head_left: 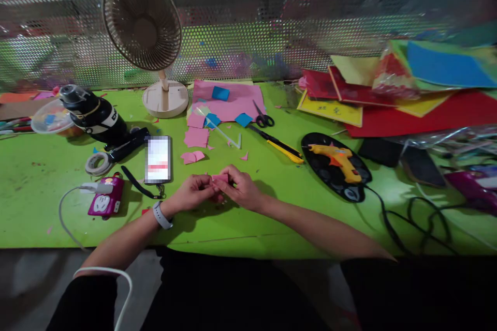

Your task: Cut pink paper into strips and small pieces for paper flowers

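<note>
Between my two hands, close to the front of the green table, is a small piece of pink paper. My left hand pinches it from one side, a watch on that wrist. From the other side, the fingers of my right hand press on it. Part of the paper is hidden by the fingers. Cut pink paper pieces lie just beyond, along with blue paper squares. Farther back sits a larger pink sheet.
Scissors and a yellow utility knife lie ahead. A hot glue gun rests on a black tray, its cord trailing right. Leftward are a phone, a purple power adapter, tape and a fan.
</note>
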A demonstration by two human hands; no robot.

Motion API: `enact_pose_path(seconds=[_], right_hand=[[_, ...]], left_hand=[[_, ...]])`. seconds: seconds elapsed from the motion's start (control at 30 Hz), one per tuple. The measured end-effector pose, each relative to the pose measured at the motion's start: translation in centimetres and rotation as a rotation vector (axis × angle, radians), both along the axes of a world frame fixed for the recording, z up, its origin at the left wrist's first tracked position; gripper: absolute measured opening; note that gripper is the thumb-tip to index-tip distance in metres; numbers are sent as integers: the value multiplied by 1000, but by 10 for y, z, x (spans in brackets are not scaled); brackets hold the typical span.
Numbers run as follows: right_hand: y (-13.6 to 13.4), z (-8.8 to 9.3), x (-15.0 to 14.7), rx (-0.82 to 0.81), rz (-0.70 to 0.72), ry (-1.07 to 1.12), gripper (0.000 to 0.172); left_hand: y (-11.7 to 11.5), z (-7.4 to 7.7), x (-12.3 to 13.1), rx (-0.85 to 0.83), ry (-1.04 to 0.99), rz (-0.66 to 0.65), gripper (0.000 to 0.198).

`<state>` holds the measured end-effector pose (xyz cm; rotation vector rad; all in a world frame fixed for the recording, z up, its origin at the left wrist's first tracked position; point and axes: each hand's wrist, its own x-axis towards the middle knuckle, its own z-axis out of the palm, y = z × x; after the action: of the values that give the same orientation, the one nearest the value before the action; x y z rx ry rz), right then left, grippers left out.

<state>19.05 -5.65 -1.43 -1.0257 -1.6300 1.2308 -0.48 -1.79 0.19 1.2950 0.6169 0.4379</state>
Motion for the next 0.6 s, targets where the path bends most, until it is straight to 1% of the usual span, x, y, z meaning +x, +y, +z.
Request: enact_pose_path(seconds=[0.07, 0.13, 0.17, 0.27, 0.37, 0.47, 0.53, 0.6], right_hand=[[-2, 0, -2, -54, 10, 66, 38], [-3, 1, -2, -68, 0, 106, 49], [-3, 2, -2, -63, -8, 101, 51], [2, 6, 2, -12, -55, 13, 48], [7, 8, 7, 50, -94, -57, 45], [6, 5, 6, 53, -32, -49, 44], [3, 2, 2, 33, 8, -24, 44], [3, 2, 0, 20, 17, -31, 42]], left_hand=[[1, 0, 0, 0, 11, 3, 44], [2, 1, -1, -13, 13, 2, 44], [3, 2, -1, -18, 11, 2, 44], [4, 5, -2, -20, 13, 27, 47], [5, 7, -3, -25, 15, 105, 51], [5, 7, -3, -19, 5, 176, 53], [5, 7, -2, -11, 1, 188, 53], [5, 7, -2, -17, 15, 192, 54]])
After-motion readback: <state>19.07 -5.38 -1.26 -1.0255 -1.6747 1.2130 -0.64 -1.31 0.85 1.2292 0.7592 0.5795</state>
